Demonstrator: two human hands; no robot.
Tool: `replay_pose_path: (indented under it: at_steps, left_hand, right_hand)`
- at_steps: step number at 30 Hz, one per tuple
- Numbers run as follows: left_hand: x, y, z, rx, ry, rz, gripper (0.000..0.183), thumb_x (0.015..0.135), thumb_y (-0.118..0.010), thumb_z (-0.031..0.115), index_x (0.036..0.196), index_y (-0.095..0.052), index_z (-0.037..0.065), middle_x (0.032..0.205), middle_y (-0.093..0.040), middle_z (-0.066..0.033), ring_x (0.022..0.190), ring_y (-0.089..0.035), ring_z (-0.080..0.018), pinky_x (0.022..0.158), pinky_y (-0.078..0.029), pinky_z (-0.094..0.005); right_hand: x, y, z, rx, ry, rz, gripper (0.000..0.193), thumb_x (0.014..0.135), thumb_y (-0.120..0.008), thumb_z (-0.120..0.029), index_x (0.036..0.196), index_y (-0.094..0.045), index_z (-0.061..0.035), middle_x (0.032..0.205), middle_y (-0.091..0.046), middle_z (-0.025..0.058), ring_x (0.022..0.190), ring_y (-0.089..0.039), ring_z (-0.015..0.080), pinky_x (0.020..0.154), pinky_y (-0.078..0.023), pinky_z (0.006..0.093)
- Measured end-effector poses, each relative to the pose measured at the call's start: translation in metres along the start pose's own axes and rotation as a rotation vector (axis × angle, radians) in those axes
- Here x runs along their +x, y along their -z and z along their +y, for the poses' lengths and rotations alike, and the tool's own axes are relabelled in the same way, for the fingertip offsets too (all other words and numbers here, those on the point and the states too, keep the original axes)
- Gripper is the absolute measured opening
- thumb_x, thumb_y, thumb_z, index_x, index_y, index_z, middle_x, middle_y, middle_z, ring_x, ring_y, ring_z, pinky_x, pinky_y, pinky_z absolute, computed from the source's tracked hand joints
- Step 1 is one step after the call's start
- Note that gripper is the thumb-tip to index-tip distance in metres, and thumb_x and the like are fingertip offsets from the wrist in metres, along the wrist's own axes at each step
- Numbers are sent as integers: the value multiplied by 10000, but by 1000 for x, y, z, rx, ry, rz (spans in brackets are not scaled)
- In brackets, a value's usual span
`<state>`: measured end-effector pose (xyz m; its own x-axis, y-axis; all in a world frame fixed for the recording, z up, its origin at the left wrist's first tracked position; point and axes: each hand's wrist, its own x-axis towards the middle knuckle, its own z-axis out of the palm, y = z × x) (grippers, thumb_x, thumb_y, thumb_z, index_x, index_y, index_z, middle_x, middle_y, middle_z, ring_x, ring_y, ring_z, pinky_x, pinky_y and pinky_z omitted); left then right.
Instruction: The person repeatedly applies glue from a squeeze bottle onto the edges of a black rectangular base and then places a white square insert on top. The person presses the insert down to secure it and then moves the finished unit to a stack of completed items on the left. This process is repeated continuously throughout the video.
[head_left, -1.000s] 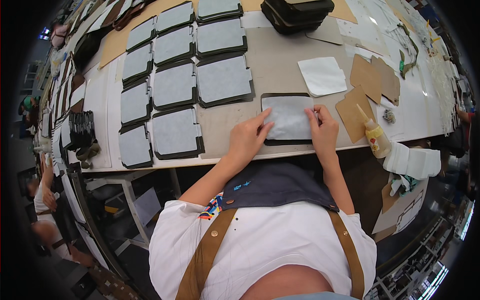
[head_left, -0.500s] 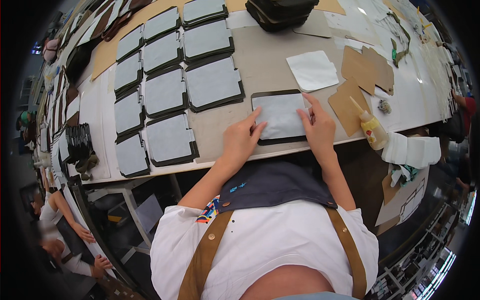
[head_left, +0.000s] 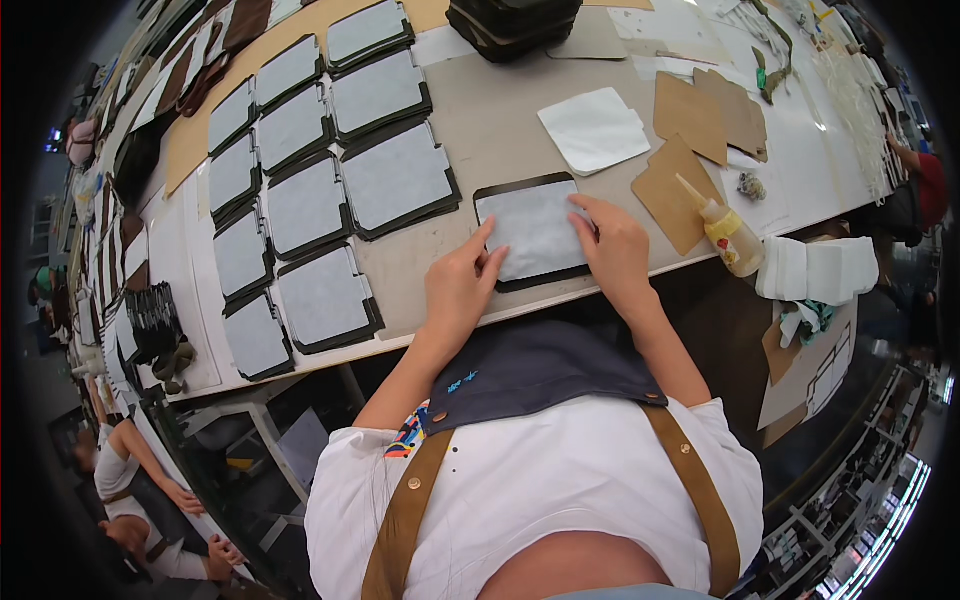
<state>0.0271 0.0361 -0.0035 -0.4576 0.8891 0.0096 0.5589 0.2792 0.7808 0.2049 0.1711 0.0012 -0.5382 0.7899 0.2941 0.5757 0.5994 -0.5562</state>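
On the table's near edge, in front of me, lies a black-rimmed panel with a pale grey-white sheet point(head_left: 535, 235) on its face. My left hand point(head_left: 460, 280) rests at the panel's left side, thumb and forefinger apart, fingertips touching the sheet and its edge. Across from it, my right hand point(head_left: 612, 245) has its forefinger stretched to the upper right corner and its thumb on the sheet's right side. Both hands look open, with the panel flat beneath them. Further off sits a stack of white sheets point(head_left: 592, 130).
Several piles of similar grey-faced black panels point(head_left: 395, 180) stand in rows to the left. Tan card pieces point(head_left: 690, 120) and a glue bottle point(head_left: 733, 240) lie at the right, near folded white cloths point(head_left: 815, 268). A dark stack point(head_left: 512, 25) stands at the back. A co-worker's hands point(head_left: 180, 497) show lower left.
The view has turned slightly, so the table's things appear further left. My right fingertips sit slightly further inward on the sheet; both hands stay at the panel.
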Motion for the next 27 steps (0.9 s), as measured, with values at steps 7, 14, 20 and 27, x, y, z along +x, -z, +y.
replay_pose_path:
  at_steps: [7, 14, 20, 27]
  left_hand:
    - [-2, 1, -2, 65, -23, -3, 450, 909, -756, 186, 1343, -668, 109, 636, -563, -47, 534, -516, -160, 557, -444, -319]
    - [3, 23, -5, 134, -45, -111, 486, 896, -752, 207, 1368, -647, 160, 641, -533, -49, 560, -514, -191, 571, -440, -341]
    - [5, 22, 3, 222, -100, -57, 483, 873, -777, 254, 1321, -640, 138, 756, -553, -41, 680, -541, -208, 635, -463, -360]
    - [3, 22, 4, 273, -146, -107, 596, 815, -821, 280, 1342, -587, 129, 900, -559, -73, 845, -560, -248, 741, -486, -386]
  right_hand:
    - [3, 3, 0, -37, -31, -74, 223, 869, -738, -131, 1088, -706, -106, 817, -630, 88, 768, -623, 306, 664, -488, 431]
    - [12, 17, 5, -1, -29, -158, 242, 844, -771, -146, 1078, -711, -143, 778, -537, 57, 753, -571, 250, 675, -467, 399]
    - [11, 17, 9, 41, -12, -150, 253, 845, -772, -137, 1090, -709, -140, 800, -537, 52, 790, -561, 246, 719, -474, 388]
    - [9, 23, 20, 37, 43, -128, 345, 842, -768, -113, 1176, -680, -115, 941, -578, 85, 899, -570, 288, 816, -470, 399]
